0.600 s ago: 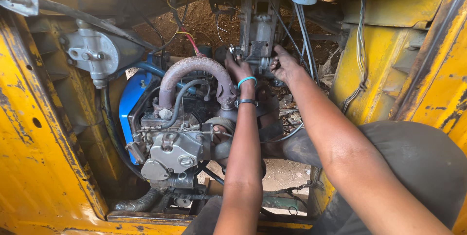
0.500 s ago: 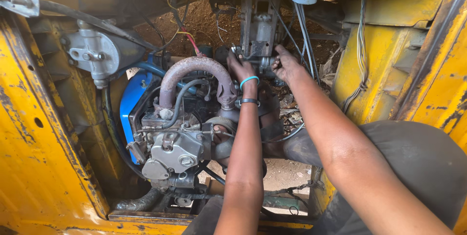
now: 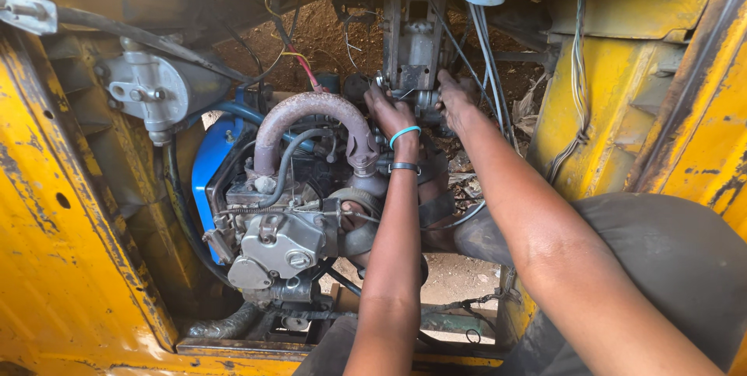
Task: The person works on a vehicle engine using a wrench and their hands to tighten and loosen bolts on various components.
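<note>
Both my arms reach deep into a yellow vehicle's engine bay. My left hand point(image 3: 391, 111), with a teal band and a dark band at the wrist, is pressed against the lower left of a grey metal bracket assembly point(image 3: 416, 53) and seems to pinch a small metal part there. My right hand point(image 3: 454, 98) grips the lower right side of the same assembly. Fingertips of both hands are partly hidden by the metal. Just left of my left hand curves a rusty pipe point(image 3: 311, 111) above the small grey engine point(image 3: 284, 228).
A blue cover point(image 3: 208, 159) sits left of the engine. A grey housing point(image 3: 152, 92) is bolted to the left yellow wall point(image 3: 54, 251). Loose white wires point(image 3: 489, 49) hang near my right hand. The yellow right panel point(image 3: 622, 96) and bare dirt ground below close the space.
Both hands have stayed at the bracket assembly; only a slight shift of the fingers and of the view shows.
</note>
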